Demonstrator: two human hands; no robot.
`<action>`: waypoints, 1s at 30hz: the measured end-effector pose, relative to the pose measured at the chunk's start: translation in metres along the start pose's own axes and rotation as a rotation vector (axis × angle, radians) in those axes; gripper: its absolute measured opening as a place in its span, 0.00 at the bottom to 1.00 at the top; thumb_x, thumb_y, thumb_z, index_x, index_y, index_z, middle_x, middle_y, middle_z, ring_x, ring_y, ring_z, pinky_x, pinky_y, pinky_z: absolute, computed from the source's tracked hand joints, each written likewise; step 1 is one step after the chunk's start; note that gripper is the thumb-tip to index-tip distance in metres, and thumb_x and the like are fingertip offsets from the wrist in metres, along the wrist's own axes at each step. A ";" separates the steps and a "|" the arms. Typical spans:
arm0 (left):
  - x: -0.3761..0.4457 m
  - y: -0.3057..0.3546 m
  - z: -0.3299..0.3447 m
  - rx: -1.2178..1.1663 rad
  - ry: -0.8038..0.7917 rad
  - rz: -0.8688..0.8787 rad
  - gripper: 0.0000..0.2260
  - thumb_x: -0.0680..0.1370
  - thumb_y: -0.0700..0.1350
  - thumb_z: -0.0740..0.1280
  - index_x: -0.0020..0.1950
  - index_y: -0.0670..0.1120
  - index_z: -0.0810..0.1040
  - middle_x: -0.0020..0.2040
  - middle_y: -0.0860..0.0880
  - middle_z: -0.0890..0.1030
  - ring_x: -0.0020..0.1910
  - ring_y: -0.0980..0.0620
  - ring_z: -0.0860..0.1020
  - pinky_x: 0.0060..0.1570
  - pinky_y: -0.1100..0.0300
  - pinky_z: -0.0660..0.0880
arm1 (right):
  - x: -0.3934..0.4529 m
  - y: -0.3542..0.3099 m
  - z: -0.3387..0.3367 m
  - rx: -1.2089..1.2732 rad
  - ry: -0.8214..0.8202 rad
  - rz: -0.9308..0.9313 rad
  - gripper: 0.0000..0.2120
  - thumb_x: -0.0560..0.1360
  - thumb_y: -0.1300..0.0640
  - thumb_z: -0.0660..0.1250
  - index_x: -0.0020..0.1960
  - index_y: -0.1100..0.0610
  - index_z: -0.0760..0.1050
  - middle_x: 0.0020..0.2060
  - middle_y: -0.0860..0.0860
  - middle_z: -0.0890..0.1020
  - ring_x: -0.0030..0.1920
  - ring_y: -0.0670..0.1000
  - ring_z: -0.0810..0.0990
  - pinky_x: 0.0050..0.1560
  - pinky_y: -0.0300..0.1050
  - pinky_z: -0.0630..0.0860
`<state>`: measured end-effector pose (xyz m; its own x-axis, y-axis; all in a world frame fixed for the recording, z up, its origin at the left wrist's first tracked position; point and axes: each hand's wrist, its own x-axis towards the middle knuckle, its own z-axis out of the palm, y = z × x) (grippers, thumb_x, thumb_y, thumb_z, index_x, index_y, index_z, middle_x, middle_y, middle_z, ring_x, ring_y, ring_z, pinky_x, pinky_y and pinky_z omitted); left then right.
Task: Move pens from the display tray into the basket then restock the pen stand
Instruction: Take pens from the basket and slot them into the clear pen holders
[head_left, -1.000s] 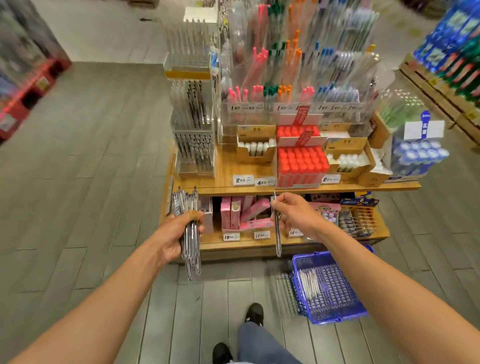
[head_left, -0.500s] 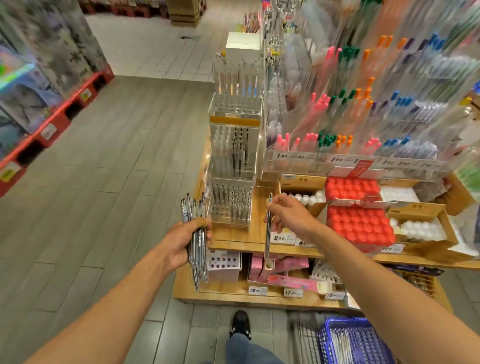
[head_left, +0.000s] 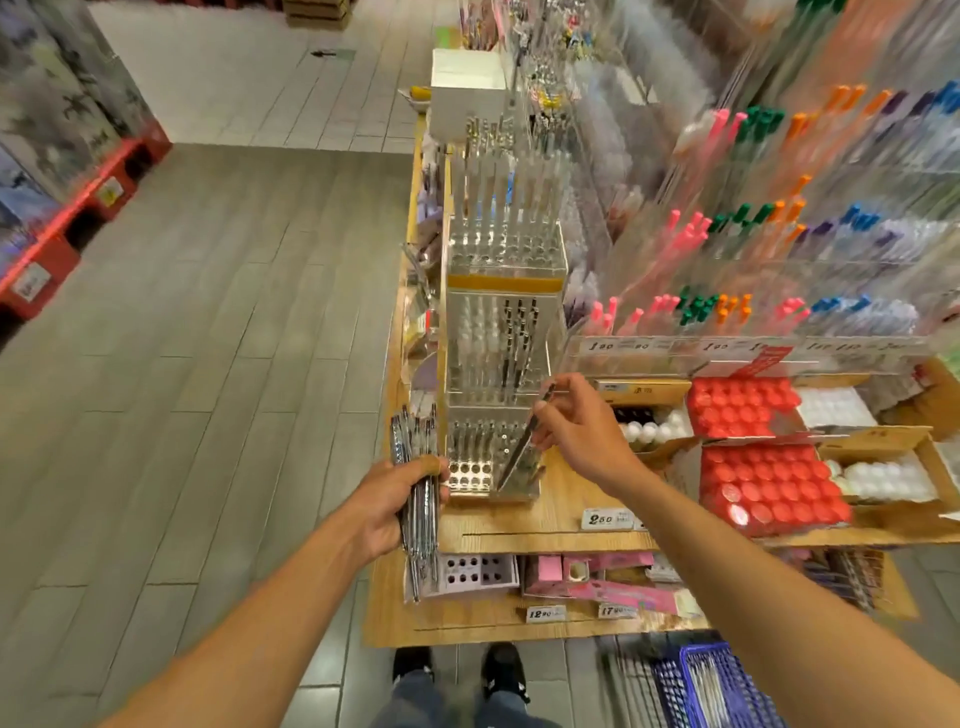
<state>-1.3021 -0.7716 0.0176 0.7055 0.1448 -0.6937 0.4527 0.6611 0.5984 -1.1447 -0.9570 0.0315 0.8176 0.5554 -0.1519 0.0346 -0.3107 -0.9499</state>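
Observation:
A tiered clear acrylic pen stand (head_left: 496, 364) rises at the left end of the wooden shelf (head_left: 550, 525). Its lowest tier (head_left: 483, 470) has rows of round holes, several filled with pens. My right hand (head_left: 574, 423) pinches a single silver pen (head_left: 522, 444), tilted, with its tip down at the lowest tier's right side. My left hand (head_left: 397, 501) grips a bundle of silver pens (head_left: 418, 499) upright, just left of the stand. The blue basket (head_left: 719, 686) sits on the floor at the lower right with pens inside.
Red-capped items in cardboard boxes (head_left: 769, 480) and white ones fill the shelf to the right. Clear racks of coloured pens (head_left: 727, 291) stand behind. A lower shelf (head_left: 519, 618) holds pink boxes. Grey plank floor (head_left: 197, 364) lies to the left; my shoes (head_left: 457, 670) are below.
I have stepped closer and the view shifted left. My right hand carried the single pen up from shelf-front height to the stand's lowest tier. The left hand's bundle stayed beside the stand.

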 end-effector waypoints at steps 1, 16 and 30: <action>0.002 0.004 -0.003 0.003 -0.008 -0.013 0.16 0.68 0.40 0.73 0.52 0.35 0.78 0.37 0.42 0.81 0.31 0.48 0.80 0.32 0.55 0.81 | 0.001 -0.001 0.006 -0.037 0.024 -0.031 0.06 0.80 0.58 0.64 0.52 0.48 0.69 0.36 0.50 0.83 0.36 0.49 0.84 0.35 0.39 0.79; 0.031 0.020 -0.022 0.040 -0.084 -0.117 0.16 0.67 0.39 0.75 0.52 0.36 0.78 0.37 0.42 0.80 0.32 0.48 0.80 0.31 0.55 0.81 | 0.021 0.019 0.042 -0.789 -0.078 -0.215 0.06 0.81 0.51 0.61 0.53 0.53 0.71 0.44 0.48 0.79 0.41 0.49 0.78 0.40 0.46 0.76; 0.041 0.013 -0.018 0.006 -0.069 -0.116 0.16 0.68 0.39 0.74 0.53 0.36 0.77 0.38 0.42 0.81 0.32 0.47 0.80 0.29 0.57 0.80 | 0.039 0.013 0.033 -0.789 -0.104 -0.366 0.07 0.79 0.53 0.65 0.52 0.56 0.75 0.44 0.49 0.80 0.41 0.47 0.77 0.42 0.44 0.76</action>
<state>-1.2771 -0.7434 -0.0099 0.6838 0.0169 -0.7295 0.5365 0.6660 0.5183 -1.1313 -0.9134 0.0040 0.6223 0.7801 0.0646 0.7033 -0.5210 -0.4837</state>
